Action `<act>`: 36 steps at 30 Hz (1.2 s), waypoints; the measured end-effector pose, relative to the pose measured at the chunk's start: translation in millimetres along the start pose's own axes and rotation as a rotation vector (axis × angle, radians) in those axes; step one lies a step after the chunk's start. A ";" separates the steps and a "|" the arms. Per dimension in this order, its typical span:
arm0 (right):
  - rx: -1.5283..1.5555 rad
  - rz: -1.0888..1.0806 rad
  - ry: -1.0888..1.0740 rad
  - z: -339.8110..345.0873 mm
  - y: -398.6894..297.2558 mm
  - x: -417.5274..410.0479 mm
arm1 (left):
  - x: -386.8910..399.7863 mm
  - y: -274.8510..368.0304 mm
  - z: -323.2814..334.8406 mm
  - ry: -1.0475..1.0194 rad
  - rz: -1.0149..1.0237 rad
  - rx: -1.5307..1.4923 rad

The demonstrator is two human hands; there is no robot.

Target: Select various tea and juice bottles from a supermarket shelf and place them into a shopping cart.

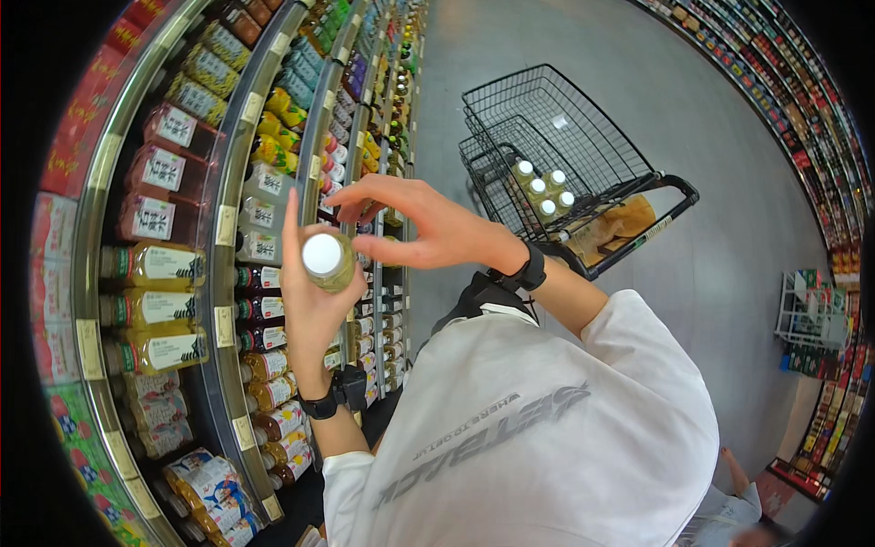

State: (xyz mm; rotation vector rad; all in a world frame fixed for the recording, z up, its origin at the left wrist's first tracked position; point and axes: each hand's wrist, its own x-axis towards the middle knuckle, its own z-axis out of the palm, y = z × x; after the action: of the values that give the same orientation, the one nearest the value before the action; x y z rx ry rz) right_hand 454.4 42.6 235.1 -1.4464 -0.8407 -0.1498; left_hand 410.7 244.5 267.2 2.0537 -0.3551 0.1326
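Observation:
A bottle of pale yellow drink with a white cap [322,254] stands upright in my left hand [318,304], whose fingers wrap around its body. Just above and to the right of the cap hovers my right hand [410,222], thumb and fingers apart with nothing between them. Its thumb tip comes close to the bottle; whether it touches I cannot tell. Left of my hands, shelves hold rows of drink bottles, among them yellow bottles with white labels [164,305] and clear bottles with white labels [261,212].
A black wire shopping cart [618,130] stands in the aisle to the right. Several white-capped bottles [538,186] stand in it, with brown paper [625,215] near its handle. Across the aisle are stocked shelves [772,89] and a white wire rack [813,314]. Another person [728,513] is at the lower right.

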 end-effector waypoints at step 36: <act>-1.056 0.903 0.817 -308.3 254.9 -190.5 | -52.9 -25.5 -71.8 0.708 -0.248 0.025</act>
State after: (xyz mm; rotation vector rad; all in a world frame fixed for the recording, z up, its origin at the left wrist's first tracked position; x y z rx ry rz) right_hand 590.0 -267.6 -50.6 -2.3256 0.7260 -0.4909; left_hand 372.1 328.8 268.2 1.9127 0.3383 0.6866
